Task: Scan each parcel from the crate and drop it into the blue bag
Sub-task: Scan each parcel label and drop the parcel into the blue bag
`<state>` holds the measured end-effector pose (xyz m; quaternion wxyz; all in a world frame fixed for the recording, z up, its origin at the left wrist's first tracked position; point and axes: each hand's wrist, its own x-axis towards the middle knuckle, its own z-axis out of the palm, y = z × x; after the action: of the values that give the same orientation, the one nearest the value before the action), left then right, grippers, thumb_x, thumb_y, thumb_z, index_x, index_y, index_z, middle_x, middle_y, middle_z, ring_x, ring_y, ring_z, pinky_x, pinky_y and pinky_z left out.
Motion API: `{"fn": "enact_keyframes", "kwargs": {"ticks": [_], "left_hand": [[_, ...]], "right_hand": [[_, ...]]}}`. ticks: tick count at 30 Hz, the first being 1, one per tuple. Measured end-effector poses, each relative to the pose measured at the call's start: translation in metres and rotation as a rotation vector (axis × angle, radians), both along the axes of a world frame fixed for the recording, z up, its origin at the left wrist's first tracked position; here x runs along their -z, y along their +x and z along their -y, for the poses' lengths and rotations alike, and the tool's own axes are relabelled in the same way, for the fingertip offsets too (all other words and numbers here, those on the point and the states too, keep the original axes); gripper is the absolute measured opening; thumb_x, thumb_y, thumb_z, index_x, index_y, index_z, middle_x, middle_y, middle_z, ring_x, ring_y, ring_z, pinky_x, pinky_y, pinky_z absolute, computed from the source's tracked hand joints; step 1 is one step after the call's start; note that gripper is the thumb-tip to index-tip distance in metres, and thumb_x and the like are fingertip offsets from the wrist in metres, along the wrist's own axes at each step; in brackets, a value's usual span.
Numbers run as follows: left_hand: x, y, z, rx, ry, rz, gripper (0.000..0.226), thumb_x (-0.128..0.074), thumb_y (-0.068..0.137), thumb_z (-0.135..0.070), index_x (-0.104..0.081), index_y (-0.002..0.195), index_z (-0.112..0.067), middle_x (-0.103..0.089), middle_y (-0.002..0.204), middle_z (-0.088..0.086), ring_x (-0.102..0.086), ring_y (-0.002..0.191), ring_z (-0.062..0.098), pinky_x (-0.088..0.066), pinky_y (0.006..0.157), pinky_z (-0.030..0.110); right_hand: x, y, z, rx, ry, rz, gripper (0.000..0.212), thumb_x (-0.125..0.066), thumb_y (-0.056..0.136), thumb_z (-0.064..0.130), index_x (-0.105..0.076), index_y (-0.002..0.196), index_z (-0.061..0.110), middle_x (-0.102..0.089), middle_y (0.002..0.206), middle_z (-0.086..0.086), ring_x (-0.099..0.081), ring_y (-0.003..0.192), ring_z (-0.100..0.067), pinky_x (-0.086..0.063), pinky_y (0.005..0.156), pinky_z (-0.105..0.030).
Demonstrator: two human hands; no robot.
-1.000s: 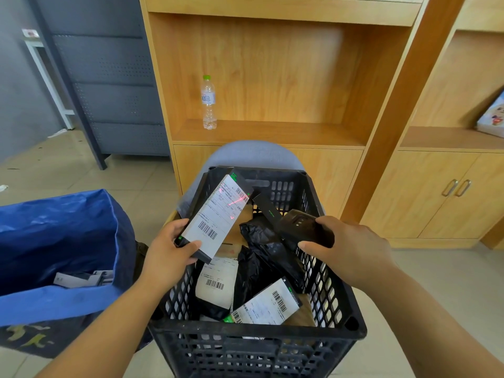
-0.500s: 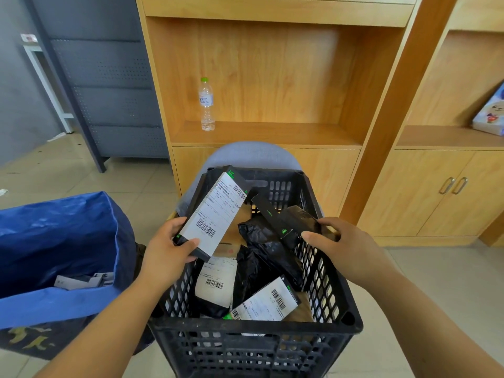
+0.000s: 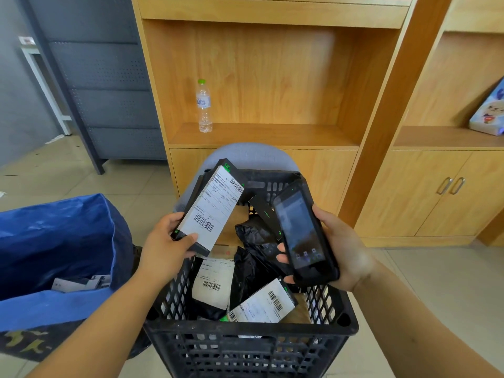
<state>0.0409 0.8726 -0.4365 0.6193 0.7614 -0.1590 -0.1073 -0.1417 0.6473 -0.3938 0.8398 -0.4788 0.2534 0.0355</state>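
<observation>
Blue bag (image 3: pixel 62 241), black perforated crate (image 3: pixel 245 347)

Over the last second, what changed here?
The right hand swung the handheld scanner up from aiming at the boxed parcel; its screen now faces the camera, and the red scan light on the parcel is gone. The left hand still grips that parcel above the crate. Blue bag unchanged.

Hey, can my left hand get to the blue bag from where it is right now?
Probably yes. The left hand, gripping the long box, is right beside the blue bag, whose mouth gapes open with nothing between them.
</observation>
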Motion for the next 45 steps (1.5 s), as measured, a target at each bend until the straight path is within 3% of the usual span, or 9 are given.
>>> {"fn": "enact_keyframes", "kwargs": {"ticks": [3, 8, 11, 18, 27, 31, 35, 40, 45], "left_hand": [[0.000, 0.001, -0.001, -0.011, 0.007, 0.002, 0.047, -0.064, 0.087, 0.000, -0.048, 0.129, -0.012, -0.056, 0.125, 0.002, -0.061, 0.106, 0.021, -0.058, 0.057, 0.018], [-0.002, 0.003, -0.003, -0.022, 0.015, 0.017, 0.047, -0.063, 0.087, 0.001, -0.048, 0.129, -0.012, -0.056, 0.130, 0.005, -0.060, 0.108, 0.021, -0.058, 0.059, 0.018], [-0.002, 0.002, -0.004, -0.026, 0.027, 0.025, 0.048, -0.062, 0.087, 0.002, -0.047, 0.130, -0.011, -0.056, 0.131, 0.005, -0.060, 0.104, 0.019, -0.058, 0.059, 0.017], [0.000, 0.004, -0.007, -0.016, 0.058, 0.052, 0.049, -0.064, 0.087, -0.001, -0.047, 0.131, -0.013, -0.057, 0.131, 0.005, -0.061, 0.105, 0.017, -0.059, 0.061, 0.019], [0.001, 0.003, -0.011, -0.016, 0.060, 0.078, 0.049, -0.063, 0.087, 0.002, -0.046, 0.132, -0.010, -0.057, 0.129, 0.006, -0.061, 0.102, 0.017, -0.057, 0.059, 0.015], [0.001, 0.002, -0.013, -0.022, 0.077, 0.083, 0.048, -0.062, 0.087, 0.001, -0.047, 0.131, -0.011, -0.057, 0.128, 0.004, -0.061, 0.100, 0.016, -0.057, 0.058, 0.014], [0.001, 0.004, -0.014, -0.024, 0.093, 0.086, 0.050, -0.063, 0.087, 0.001, -0.046, 0.132, -0.011, -0.056, 0.131, 0.005, -0.059, 0.102, 0.017, -0.056, 0.056, 0.014], [0.001, 0.005, -0.013, -0.010, 0.105, 0.093, 0.049, -0.063, 0.087, 0.000, -0.048, 0.132, -0.012, -0.057, 0.131, 0.005, -0.059, 0.103, 0.016, -0.057, 0.058, 0.015], [-0.002, 0.009, -0.010, -0.012, 0.117, 0.076, 0.053, -0.064, 0.086, 0.001, -0.047, 0.135, -0.011, -0.055, 0.134, 0.007, -0.058, 0.105, 0.017, -0.056, 0.060, 0.018]], "right_hand": [[-0.001, 0.001, 0.001, -0.005, -0.092, -0.031, 0.083, -0.075, 0.057, 0.061, -0.065, 0.119, 0.006, -0.065, 0.104, -0.020, -0.066, 0.091, -0.034, -0.053, 0.078, -0.053], [0.000, 0.004, 0.004, -0.038, -0.352, -0.199, 0.070, -0.060, 0.071, 0.064, -0.070, 0.103, 0.003, -0.071, 0.090, -0.014, -0.067, 0.079, -0.027, -0.054, 0.074, -0.042], [-0.001, 0.006, 0.003, -0.099, -0.353, -0.265, 0.069, -0.056, 0.080, 0.065, -0.068, 0.104, 0.002, -0.069, 0.087, -0.015, -0.065, 0.078, -0.029, -0.053, 0.071, -0.042], [-0.003, 0.010, 0.000, -0.170, -0.440, -0.338, 0.072, -0.056, 0.079, 0.068, -0.068, 0.106, 0.002, -0.068, 0.084, -0.014, -0.064, 0.075, -0.030, -0.052, 0.070, -0.042], [-0.005, 0.010, -0.003, -0.149, -0.461, -0.354, 0.064, -0.054, 0.079, 0.068, -0.070, 0.091, 0.007, -0.067, 0.082, -0.013, -0.064, 0.073, -0.030, -0.053, 0.074, -0.044], [-0.012, 0.006, -0.007, -0.153, -0.527, -0.352, 0.060, -0.053, 0.084, 0.063, -0.068, 0.085, 0.005, -0.065, 0.080, -0.015, -0.059, 0.071, -0.030, -0.051, 0.060, -0.034], [-0.011, 0.006, -0.007, -0.193, -0.563, -0.374, 0.062, -0.052, 0.081, 0.068, -0.064, 0.083, 0.008, -0.062, 0.078, -0.011, -0.056, 0.069, -0.026, -0.046, 0.067, -0.036], [-0.009, 0.005, -0.005, -0.167, -0.695, -0.367, 0.062, -0.049, 0.083, 0.068, -0.065, 0.078, 0.009, -0.062, 0.071, -0.010, -0.058, 0.062, -0.023, -0.049, 0.066, -0.037], [-0.010, 0.002, -0.011, -0.282, -0.684, -0.360, 0.060, -0.051, 0.082, 0.070, -0.064, 0.084, 0.011, -0.060, 0.080, -0.010, -0.054, 0.072, -0.025, -0.046, 0.063, -0.034]]}}
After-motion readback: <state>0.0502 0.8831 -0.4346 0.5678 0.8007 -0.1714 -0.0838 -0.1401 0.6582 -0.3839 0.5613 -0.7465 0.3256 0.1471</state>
